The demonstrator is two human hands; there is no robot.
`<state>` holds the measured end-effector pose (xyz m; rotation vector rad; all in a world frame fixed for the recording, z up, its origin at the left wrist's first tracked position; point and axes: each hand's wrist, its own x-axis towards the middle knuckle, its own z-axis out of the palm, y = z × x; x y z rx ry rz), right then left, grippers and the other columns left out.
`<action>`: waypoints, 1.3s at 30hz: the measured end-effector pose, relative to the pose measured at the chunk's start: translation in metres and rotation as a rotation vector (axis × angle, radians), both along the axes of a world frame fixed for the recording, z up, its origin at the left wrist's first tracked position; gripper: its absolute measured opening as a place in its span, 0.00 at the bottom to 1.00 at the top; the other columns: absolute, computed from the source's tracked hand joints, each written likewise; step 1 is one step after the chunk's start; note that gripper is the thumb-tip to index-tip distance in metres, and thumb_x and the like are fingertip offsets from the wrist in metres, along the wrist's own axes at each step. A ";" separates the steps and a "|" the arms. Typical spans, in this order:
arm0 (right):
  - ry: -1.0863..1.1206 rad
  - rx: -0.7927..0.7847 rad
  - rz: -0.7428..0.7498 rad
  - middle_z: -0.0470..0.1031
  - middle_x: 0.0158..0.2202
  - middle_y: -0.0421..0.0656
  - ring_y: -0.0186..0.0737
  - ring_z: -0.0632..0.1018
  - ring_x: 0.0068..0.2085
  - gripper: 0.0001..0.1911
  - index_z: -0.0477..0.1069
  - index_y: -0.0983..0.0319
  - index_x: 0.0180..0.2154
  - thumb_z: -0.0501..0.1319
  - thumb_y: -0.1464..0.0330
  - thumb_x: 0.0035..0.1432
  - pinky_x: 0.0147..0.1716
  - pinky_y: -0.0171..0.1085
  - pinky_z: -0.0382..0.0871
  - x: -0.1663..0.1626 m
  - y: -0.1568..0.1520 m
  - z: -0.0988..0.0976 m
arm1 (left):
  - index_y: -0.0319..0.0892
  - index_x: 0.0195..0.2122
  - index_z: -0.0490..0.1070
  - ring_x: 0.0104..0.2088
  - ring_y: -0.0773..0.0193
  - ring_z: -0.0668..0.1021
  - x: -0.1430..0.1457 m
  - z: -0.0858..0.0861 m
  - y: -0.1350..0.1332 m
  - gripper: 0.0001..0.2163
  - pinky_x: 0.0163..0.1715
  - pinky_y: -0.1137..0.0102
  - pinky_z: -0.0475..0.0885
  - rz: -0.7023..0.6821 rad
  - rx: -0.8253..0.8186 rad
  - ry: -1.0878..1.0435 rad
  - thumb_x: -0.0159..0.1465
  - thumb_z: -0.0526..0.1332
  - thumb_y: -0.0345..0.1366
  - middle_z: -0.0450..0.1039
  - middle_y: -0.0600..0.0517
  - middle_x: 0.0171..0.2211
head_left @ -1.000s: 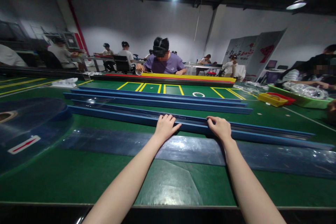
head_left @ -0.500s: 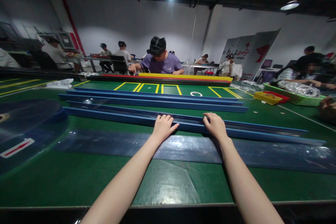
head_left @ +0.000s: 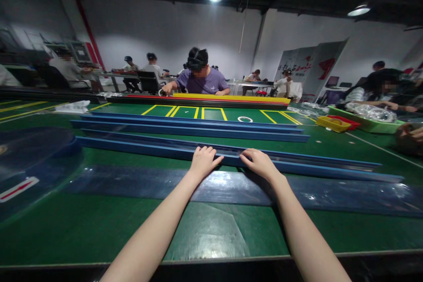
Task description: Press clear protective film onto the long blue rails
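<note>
A long blue U-shaped plastic channel lies across the green table in front of me. My left hand is curled over its near wall, fingertips inside the channel and thumb on my side. A short way to the right, my right hand pinches the same wall between thumb and bent fingers; part of the grip is hidden. Closer to me, a clear bluish plastic strip lies flat beneath my wrists. Just beyond the held channel, further blue channels lie roughly parallel to it.
A round blue transparent piece with a red-arrow label is at left. A white ring lies beyond the channels. Yellow and green trays stand at right. Across the table, a person in purple sits behind yellow, red and black lengths.
My right hand has slid left along the channel's near wall, closer to my left hand, its fingers drawing in. My left hand stays at nearly the same spot.
</note>
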<state>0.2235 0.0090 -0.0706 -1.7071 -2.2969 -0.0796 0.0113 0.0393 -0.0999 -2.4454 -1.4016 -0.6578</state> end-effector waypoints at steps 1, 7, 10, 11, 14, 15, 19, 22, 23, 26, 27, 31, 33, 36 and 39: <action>-0.002 -0.010 0.016 0.75 0.40 0.44 0.37 0.73 0.43 0.19 0.73 0.60 0.36 0.47 0.60 0.61 0.39 0.31 0.61 -0.001 0.000 -0.001 | 0.40 0.31 0.71 0.38 0.58 0.72 0.000 0.000 0.000 0.18 0.38 0.65 0.59 0.004 -0.004 0.003 0.64 0.50 0.48 0.74 0.48 0.34; -0.013 0.029 0.055 0.74 0.44 0.45 0.39 0.72 0.45 0.19 0.74 0.62 0.38 0.48 0.60 0.60 0.43 0.33 0.62 -0.004 0.000 -0.005 | 0.40 0.32 0.71 0.38 0.58 0.73 0.001 -0.001 0.000 0.19 0.37 0.64 0.58 0.008 0.008 0.016 0.64 0.49 0.48 0.74 0.48 0.34; -0.025 0.052 0.060 0.74 0.44 0.46 0.39 0.72 0.46 0.19 0.74 0.62 0.38 0.48 0.61 0.60 0.44 0.33 0.62 -0.005 0.000 -0.006 | 0.40 0.32 0.71 0.38 0.58 0.73 0.000 -0.002 0.002 0.19 0.37 0.65 0.58 0.006 0.013 0.019 0.64 0.49 0.48 0.74 0.48 0.35; -0.030 0.059 0.062 0.74 0.44 0.46 0.39 0.72 0.46 0.18 0.74 0.62 0.38 0.48 0.61 0.60 0.44 0.33 0.62 -0.006 0.000 -0.006 | 0.40 0.32 0.71 0.38 0.58 0.73 0.000 -0.003 0.003 0.19 0.38 0.65 0.58 0.004 0.015 0.020 0.64 0.49 0.48 0.74 0.48 0.35; -0.047 0.079 0.070 0.74 0.44 0.47 0.40 0.72 0.46 0.17 0.74 0.63 0.38 0.49 0.62 0.60 0.45 0.34 0.62 -0.008 0.001 -0.007 | 0.40 0.32 0.71 0.37 0.58 0.73 -0.001 -0.005 0.005 0.19 0.37 0.65 0.58 -0.006 0.028 0.023 0.64 0.48 0.49 0.74 0.48 0.34; -0.052 0.085 0.072 0.74 0.44 0.47 0.40 0.72 0.46 0.17 0.74 0.63 0.38 0.49 0.62 0.60 0.45 0.34 0.62 -0.008 0.001 -0.008 | 0.40 0.32 0.71 0.37 0.59 0.73 -0.001 -0.005 0.005 0.19 0.37 0.65 0.58 -0.009 0.032 0.023 0.64 0.48 0.49 0.74 0.48 0.34; -0.053 0.101 0.085 0.74 0.44 0.47 0.40 0.72 0.46 0.17 0.73 0.63 0.38 0.50 0.63 0.60 0.45 0.34 0.63 -0.009 0.001 -0.009 | 0.40 0.31 0.70 0.36 0.60 0.73 -0.001 -0.006 0.006 0.19 0.36 0.66 0.58 -0.022 0.051 0.019 0.64 0.48 0.48 0.74 0.48 0.33; -0.053 0.105 0.091 0.74 0.44 0.47 0.40 0.72 0.47 0.16 0.73 0.63 0.38 0.50 0.63 0.60 0.45 0.34 0.62 -0.009 0.001 -0.010 | 0.40 0.30 0.70 0.36 0.60 0.73 -0.001 -0.006 0.006 0.19 0.35 0.66 0.57 -0.027 0.060 0.018 0.64 0.48 0.48 0.74 0.48 0.33; -0.055 0.105 0.089 0.74 0.45 0.47 0.40 0.72 0.47 0.16 0.73 0.63 0.38 0.50 0.63 0.60 0.45 0.35 0.62 -0.009 0.001 -0.010 | 0.40 0.30 0.70 0.36 0.60 0.73 -0.001 -0.007 0.007 0.19 0.35 0.66 0.57 -0.027 0.060 0.019 0.65 0.48 0.48 0.74 0.48 0.33; -0.061 0.101 0.079 0.74 0.45 0.47 0.40 0.72 0.47 0.17 0.74 0.63 0.38 0.50 0.63 0.59 0.45 0.35 0.63 -0.009 0.002 -0.010 | 0.40 0.31 0.70 0.36 0.60 0.73 -0.001 -0.007 0.007 0.19 0.35 0.66 0.57 -0.028 0.059 0.025 0.65 0.47 0.48 0.74 0.48 0.33; -0.063 0.099 0.077 0.74 0.45 0.47 0.40 0.72 0.47 0.17 0.74 0.63 0.38 0.50 0.63 0.59 0.45 0.35 0.63 -0.009 0.002 -0.010 | 0.40 0.31 0.70 0.36 0.60 0.73 -0.001 -0.008 0.007 0.19 0.35 0.66 0.57 -0.028 0.057 0.026 0.65 0.47 0.48 0.74 0.48 0.33; -0.063 0.102 0.078 0.74 0.45 0.47 0.40 0.72 0.46 0.17 0.73 0.63 0.39 0.50 0.63 0.59 0.44 0.34 0.63 -0.009 0.002 -0.009 | 0.39 0.32 0.70 0.36 0.59 0.73 -0.001 -0.007 0.006 0.20 0.36 0.65 0.58 -0.024 0.053 0.028 0.65 0.47 0.48 0.74 0.48 0.34; -0.065 0.105 0.081 0.74 0.44 0.46 0.40 0.72 0.46 0.16 0.73 0.63 0.39 0.50 0.63 0.59 0.43 0.34 0.62 -0.009 0.002 -0.009 | 0.39 0.32 0.70 0.36 0.58 0.73 -0.001 -0.007 0.005 0.20 0.36 0.65 0.58 -0.022 0.054 0.029 0.65 0.46 0.48 0.74 0.48 0.34; -0.071 0.123 0.085 0.75 0.42 0.46 0.39 0.72 0.44 0.15 0.73 0.62 0.37 0.50 0.63 0.60 0.42 0.34 0.62 -0.011 0.002 -0.009 | 0.39 0.32 0.70 0.36 0.58 0.72 -0.001 -0.006 0.004 0.19 0.36 0.65 0.58 -0.019 0.054 0.032 0.65 0.46 0.48 0.73 0.47 0.34; -0.076 0.186 0.060 0.75 0.39 0.45 0.39 0.72 0.41 0.16 0.72 0.61 0.36 0.48 0.63 0.61 0.41 0.34 0.60 -0.013 0.004 -0.010 | 0.39 0.32 0.70 0.37 0.58 0.72 -0.001 -0.006 0.005 0.19 0.36 0.65 0.58 -0.018 0.060 0.034 0.65 0.46 0.48 0.73 0.47 0.34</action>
